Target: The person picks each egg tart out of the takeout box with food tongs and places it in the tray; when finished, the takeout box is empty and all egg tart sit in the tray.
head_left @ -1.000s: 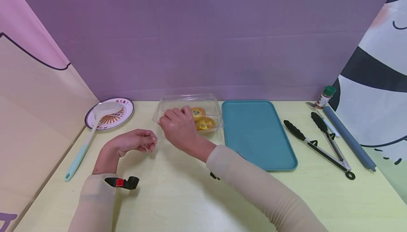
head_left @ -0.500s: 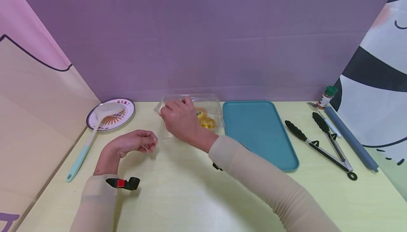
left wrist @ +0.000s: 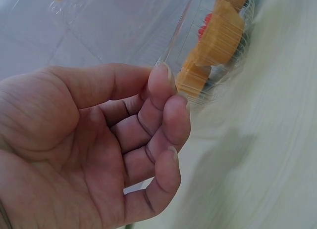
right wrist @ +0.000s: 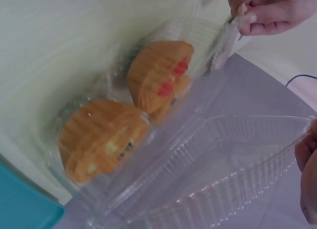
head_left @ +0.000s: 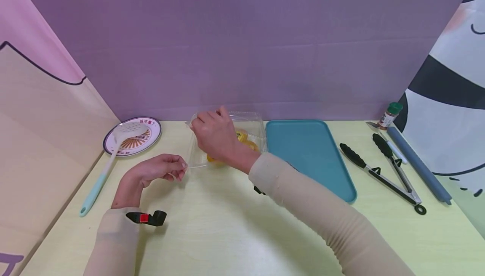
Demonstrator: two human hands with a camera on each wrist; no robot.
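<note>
A clear plastic clamshell box [head_left: 197, 156] stands at the back middle of the table. Inside it lie orange-yellow tarts [right wrist: 104, 140], with red and dark bits on top. My left hand [head_left: 161, 168] pinches the box's front left corner between thumb and fingertips; in the left wrist view the hand [left wrist: 114, 130] has its other fingers curled. My right hand [head_left: 216, 135] grips a corner of the raised lid [right wrist: 233, 184], which slants up and away from the base in the right wrist view. In the head view, that hand and forearm hide part of the box and tarts.
A teal tray [head_left: 307, 154] lies right beside the box. Farther right are black-tipped tongs [head_left: 390, 185], a green-capped jar [head_left: 390, 116], a knife [head_left: 373, 124] and a grey-blue roll [head_left: 418, 164]. A slotted turner [head_left: 100, 183] rests on a plate [head_left: 151, 135] at the left.
My right hand has moved slightly up and back, raising the lid so more of the base's left front shows. My left hand has stayed at the corner.
</note>
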